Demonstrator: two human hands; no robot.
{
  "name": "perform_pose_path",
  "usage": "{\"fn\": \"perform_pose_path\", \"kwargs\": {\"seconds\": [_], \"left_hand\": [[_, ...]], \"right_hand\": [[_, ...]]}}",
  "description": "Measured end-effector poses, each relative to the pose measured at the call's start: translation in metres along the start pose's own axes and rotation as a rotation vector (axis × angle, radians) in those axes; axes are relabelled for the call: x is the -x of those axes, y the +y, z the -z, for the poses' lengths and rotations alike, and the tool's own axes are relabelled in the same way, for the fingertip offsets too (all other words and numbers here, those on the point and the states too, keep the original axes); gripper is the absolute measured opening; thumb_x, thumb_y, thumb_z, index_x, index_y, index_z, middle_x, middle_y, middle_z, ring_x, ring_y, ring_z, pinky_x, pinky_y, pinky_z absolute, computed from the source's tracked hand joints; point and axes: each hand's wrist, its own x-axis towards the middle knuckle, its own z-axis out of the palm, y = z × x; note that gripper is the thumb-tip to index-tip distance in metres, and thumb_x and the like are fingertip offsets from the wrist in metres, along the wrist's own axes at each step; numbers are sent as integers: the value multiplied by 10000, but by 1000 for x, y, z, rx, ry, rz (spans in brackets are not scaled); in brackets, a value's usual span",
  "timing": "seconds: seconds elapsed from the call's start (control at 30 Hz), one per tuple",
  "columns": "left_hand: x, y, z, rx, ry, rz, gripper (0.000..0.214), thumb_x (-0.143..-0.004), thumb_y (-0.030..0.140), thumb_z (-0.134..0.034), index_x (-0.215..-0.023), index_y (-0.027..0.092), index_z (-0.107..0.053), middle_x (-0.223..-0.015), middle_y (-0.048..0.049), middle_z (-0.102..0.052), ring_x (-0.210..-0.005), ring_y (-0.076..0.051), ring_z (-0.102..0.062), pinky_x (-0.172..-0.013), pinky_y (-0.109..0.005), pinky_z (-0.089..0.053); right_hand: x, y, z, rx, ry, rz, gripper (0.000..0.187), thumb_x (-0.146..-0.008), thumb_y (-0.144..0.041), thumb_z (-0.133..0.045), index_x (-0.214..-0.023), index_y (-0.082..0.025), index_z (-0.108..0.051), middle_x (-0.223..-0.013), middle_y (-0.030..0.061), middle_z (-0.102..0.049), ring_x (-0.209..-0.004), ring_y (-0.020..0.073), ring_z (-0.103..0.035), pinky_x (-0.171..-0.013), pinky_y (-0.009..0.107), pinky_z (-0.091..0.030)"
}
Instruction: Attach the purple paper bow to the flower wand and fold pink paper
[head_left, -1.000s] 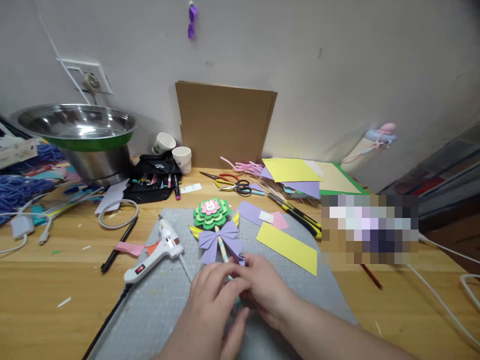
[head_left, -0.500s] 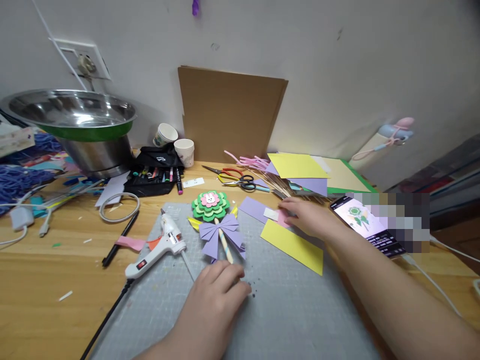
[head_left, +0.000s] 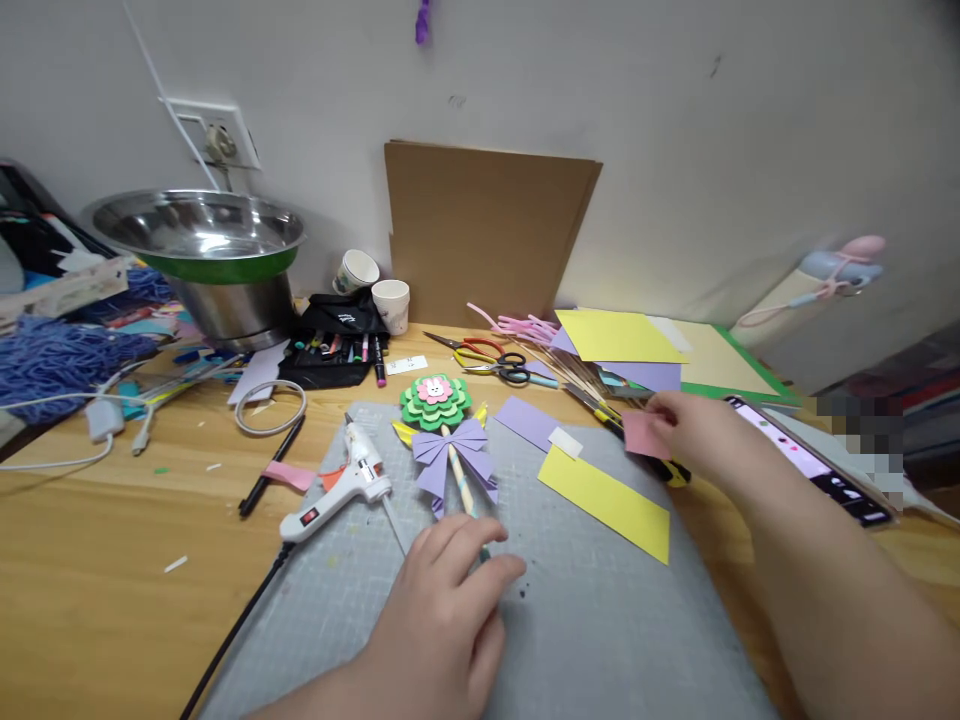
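Observation:
A paper flower with green petals, a pink bunny centre and a purple bow lies on the grey cutting mat. Its striped stick runs toward me. My left hand rests on the mat with fingers closed over the stick's lower end. My right hand is over the mat's right edge, pinching a small pink paper piece lifted off the mat. A yellow paper strip, a purple piece and a white scrap lie between the hands.
A white glue gun with black cord lies left of the flower. Scissors, coloured paper sheets, a phone, marker case, two paper cups, steel bowl and cardboard line the back.
My right hand left the stick, reached right to the pink paper piece, picked it up and carried it further right. My left hand stayed on the stick. The view shifted left.

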Motion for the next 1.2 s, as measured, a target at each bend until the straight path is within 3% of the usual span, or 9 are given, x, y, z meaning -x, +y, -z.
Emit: {"fn": "perform_pose_path", "kwargs": {"seconds": [0.07,0.13,0.27,0.43,0.63,0.77,0.93,1.1,1.2], "left_hand": [[1,2,1,54,45,-12,530,-717,-28,-467,-1171,240,-530,-1206,-111,-559,-1128,-273,-509,-947,-482,-444],[0,7,3,145,71,67,580,-767,4,-484,-1276,281,-449,-1211,-100,-554,-1097,-248,-537,-931,-438,-471],[-10,23,11,382,32,290,743,-760,117,-654,-1383,354,-325,-1234,-62,-565,-1024,-215,-585,-867,-351,-515],[-30,32,15,462,-6,409,242,-759,101,-678,-939,257,-638,-953,-7,-660,-918,-187,-603,-820,-303,-476],[-31,22,4,468,44,400,164,-761,153,-669,-899,229,-623,-864,-13,-640,-828,-189,-586,-728,-298,-454],[-25,15,4,459,44,365,111,-873,186,-515,-848,230,-613,-779,-1,-647,-727,-158,-595,-672,-270,-457],[-18,7,6,415,152,385,193,-893,186,-462,-847,263,-633,-727,20,-636,-676,-149,-604,-627,-243,-473],[-17,4,1,500,191,433,208,-909,223,-457,-898,304,-649,-810,26,-691,-739,-161,-649,-644,-231,-525],[-17,11,2,505,157,355,240,-901,200,-455,-943,337,-646,-819,38,-711,-758,-166,-674,-641,-223,-543]], "right_hand": [[24,-12,3,-105,59,20,103,-796,-241,-523,-844,-200,-604,-750,71,-625,-683,217,-565,-553,304,-339],[55,-29,-5,-283,-36,87,188,-837,-370,-502,-903,-224,-600,-735,28,-620,-601,161,-552,-502,257,-347],[105,-60,-43,-1118,-593,-54,292,-743,-439,-697,-839,-190,-578,-563,-53,-494,-413,62,-390,-412,184,-225],[122,-65,-81,-1517,-799,-116,306,-786,-428,-703,-823,-160,-560,-489,-67,-524,-324,4,-290,-352,158,-148],[116,-58,-96,-1577,-708,-65,329,-792,-442,-705,-853,-160,-548,-447,-57,-564,-318,34,-421,-345,124,-264],[116,-59,-97,-1518,-622,-24,322,-801,-425,-694,-911,-162,-544,-475,-50,-589,-349,55,-477,-376,137,-364],[122,-60,-96,-1564,-681,2,348,-817,-362,-657,-1068,-184,-494,-592,-51,-612,-396,83,-562,-405,169,-438],[125,-54,-97,-1642,-771,18,379,-842,-374,-582,-1149,-213,-430,-622,-37,-641,-360,107,-588,-321,138,-364],[127,-52,-93,-1570,-760,78,353,-823,-479,-619,-1000,-194,-509,-570,-62,-579,-336,70,-535,-305,116,-276]]}}
